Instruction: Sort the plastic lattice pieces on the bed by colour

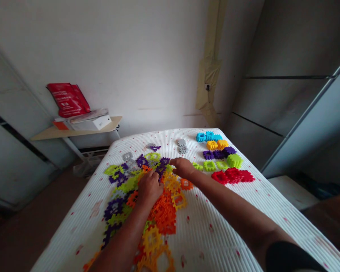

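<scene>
A loose heap of toothed plastic building tiles in orange (164,211), yellow, purple (113,207), lime green (129,185) and grey spreads over the bed-like surface (204,230). My left hand (150,187) is over the middle of the heap with its fingers curled down onto the tiles; what they pinch is hidden. Just to its right, my right hand (183,166) hovers at the heap's upper edge, fingertips pointing left beside a purple tile (164,161). A gap shows between its thumb and fingers, and I see nothing held there.
Sorted rows at the right are blue (209,136), yellow (217,144), purple (219,153), lime green (234,161) and red (232,175). Grey tiles (181,146) lie at the back. A side table (45,133) at left carries a red bag (68,100) and a white box (92,122).
</scene>
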The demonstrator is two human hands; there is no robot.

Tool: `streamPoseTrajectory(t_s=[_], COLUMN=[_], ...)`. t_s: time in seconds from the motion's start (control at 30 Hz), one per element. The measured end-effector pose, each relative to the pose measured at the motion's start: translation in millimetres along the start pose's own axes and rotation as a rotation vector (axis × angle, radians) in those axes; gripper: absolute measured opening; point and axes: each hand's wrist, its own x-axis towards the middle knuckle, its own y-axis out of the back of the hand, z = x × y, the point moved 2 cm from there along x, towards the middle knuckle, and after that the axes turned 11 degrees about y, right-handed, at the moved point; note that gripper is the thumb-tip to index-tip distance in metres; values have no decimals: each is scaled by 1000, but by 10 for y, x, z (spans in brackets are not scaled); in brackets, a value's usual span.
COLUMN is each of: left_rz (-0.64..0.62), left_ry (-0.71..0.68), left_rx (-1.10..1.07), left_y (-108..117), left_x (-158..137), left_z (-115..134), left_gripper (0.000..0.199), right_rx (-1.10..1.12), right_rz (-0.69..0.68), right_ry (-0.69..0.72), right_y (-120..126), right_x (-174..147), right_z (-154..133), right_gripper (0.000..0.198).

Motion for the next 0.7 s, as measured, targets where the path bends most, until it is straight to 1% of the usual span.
streamPoseTrajectory(t_s=[0.07,0.13,0.33,0.43,0.57,0.7], left_rz=[6,15,29,28,47,64], left_ry=[-7,-13,-24,-15,-14,-6], left_rx=[3,9,11,-5,-81,-146], left_y=[-12,-28,-49,-47,-46,-53], left_x=[1,2,7,3,-4,-6], left_z=[-2,-6,-22,-26,-24,-28], left_gripper=[10,10,9,9,9,10], right_rx=[-31,-52,-45,-7,75,241], right_rz=[-13,-24,-30,-7,67,162], right_ry=[-36,-68,-102,-109,-138,-173], right_y=[-112,-183,-248,-238,-162,-77], right_x=[97,160,188,144,91,55], right_z=[-98,-160,-207,-162,-14,121], right_gripper=[36,33,26,27,37,44])
